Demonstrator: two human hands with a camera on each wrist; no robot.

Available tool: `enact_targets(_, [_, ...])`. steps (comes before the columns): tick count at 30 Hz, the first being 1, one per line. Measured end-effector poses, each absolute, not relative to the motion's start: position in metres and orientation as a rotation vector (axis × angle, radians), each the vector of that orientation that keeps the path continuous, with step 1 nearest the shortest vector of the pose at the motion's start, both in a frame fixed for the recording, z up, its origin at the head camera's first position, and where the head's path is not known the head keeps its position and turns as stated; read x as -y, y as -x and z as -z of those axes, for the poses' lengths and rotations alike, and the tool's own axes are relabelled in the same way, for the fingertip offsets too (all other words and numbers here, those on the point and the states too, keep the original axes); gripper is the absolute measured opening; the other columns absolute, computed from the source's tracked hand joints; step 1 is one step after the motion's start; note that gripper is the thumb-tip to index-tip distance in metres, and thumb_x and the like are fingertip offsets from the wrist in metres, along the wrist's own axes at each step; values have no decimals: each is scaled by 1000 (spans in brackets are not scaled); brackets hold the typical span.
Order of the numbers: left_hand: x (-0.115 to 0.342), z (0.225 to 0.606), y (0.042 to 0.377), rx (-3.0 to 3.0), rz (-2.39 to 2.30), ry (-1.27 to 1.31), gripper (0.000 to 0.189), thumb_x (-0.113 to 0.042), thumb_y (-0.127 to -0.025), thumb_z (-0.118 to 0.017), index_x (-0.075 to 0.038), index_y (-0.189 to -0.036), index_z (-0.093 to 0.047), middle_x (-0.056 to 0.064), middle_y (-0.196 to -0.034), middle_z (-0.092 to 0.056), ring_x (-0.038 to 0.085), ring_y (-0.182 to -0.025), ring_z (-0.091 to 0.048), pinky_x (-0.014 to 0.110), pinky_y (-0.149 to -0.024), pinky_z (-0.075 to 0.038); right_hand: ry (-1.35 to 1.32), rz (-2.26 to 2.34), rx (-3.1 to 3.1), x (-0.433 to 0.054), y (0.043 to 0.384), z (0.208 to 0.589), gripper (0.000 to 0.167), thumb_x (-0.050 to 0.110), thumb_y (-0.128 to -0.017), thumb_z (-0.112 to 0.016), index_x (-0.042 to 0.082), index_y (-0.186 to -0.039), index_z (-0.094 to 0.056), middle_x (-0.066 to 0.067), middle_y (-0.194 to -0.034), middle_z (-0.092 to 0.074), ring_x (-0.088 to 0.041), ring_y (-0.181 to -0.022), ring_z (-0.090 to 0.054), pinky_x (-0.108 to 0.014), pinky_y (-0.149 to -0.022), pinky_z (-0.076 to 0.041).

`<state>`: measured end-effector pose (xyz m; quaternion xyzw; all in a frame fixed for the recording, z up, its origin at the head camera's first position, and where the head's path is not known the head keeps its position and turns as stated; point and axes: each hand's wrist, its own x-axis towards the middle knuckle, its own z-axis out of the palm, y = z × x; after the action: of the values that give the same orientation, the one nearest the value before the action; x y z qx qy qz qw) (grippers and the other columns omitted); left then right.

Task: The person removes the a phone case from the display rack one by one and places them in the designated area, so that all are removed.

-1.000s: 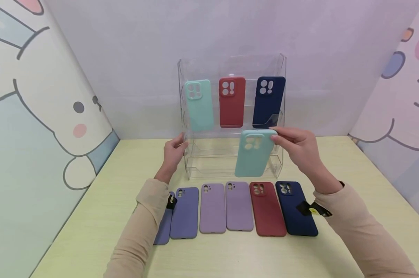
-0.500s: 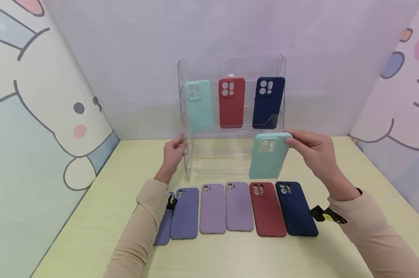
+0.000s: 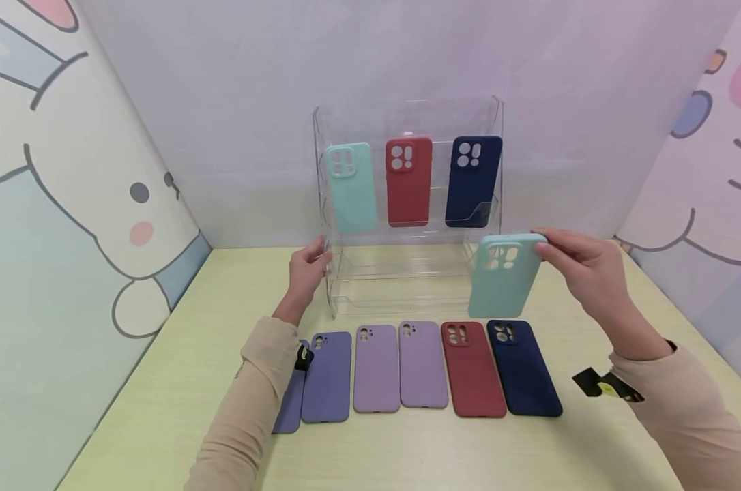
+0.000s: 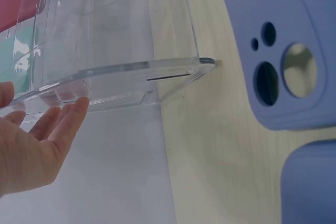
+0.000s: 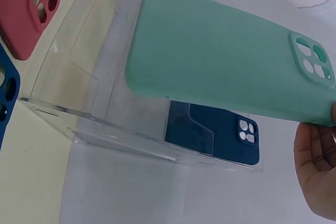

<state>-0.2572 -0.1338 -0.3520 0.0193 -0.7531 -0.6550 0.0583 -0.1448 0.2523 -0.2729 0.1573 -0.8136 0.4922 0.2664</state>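
My right hand pinches a mint-green phone case by its upper right corner, thumb in front. The case hangs nearly upright in the air, before the lower right end of a clear acrylic display rack. In the right wrist view the mint case spans the frame, apart from the rack. My left hand grips the rack's left side panel; in the left wrist view its fingers lie along the panel's outside. A mint case, a red case and a navy case stand in the rack's upper tier.
Before the rack, a row of cases lies on the pale wooden table: blue-violet cases, partly under my left sleeve, lilac cases, a red case and a navy case. Cartoon-printed side walls stand left and right.
My right hand has carried the mint case to the right and slightly down, from before the rack's lower shelves to its right end. The left hand and the rack stay where they were.
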Motion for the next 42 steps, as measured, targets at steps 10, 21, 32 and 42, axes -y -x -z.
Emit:
enact_targets(10, [134,353,257,2272,1992,-63,43,-8,-91,-53,-11,-133,-44,16,-129,-50,25,-111,-51,42,-88,-47,-404,-1280,2237,-269,143,277,28,0,-84,-61,-3,-113,-63,22,-98,-62,3,-83,-58,-6,-73,-44])
enact_targets(21, [134,353,257,2277,1981,-59,44,-9,-91,-54,-10,-134,-44,16,-128,-51,25,-110,-52,42,-87,-48,-361,-1129,2306,-284,140,283,25,2,-86,-61,-3,-110,-64,29,-95,-57,4,-81,-52,-5,-64,-39])
enact_targets(32, [134,354,258,2279,1973,-62,44,-9,-91,-54,-11,-133,-44,16,-129,-49,25,-111,-51,42,-87,-48,-303,-1115,2390,-305,140,291,29,6,-88,-59,0,-116,-61,30,-98,-53,5,-83,-48,-1,-66,-39])
enact_targets(42, [134,355,260,2278,1968,-68,44,-8,-91,-53,-11,-134,-44,16,-128,-51,24,-109,-52,42,-87,-48,-195,-1075,2527,-325,139,299,35,12,-91,-56,-12,-116,-55,37,-88,-47,14,-75,-48,-3,-61,-40])
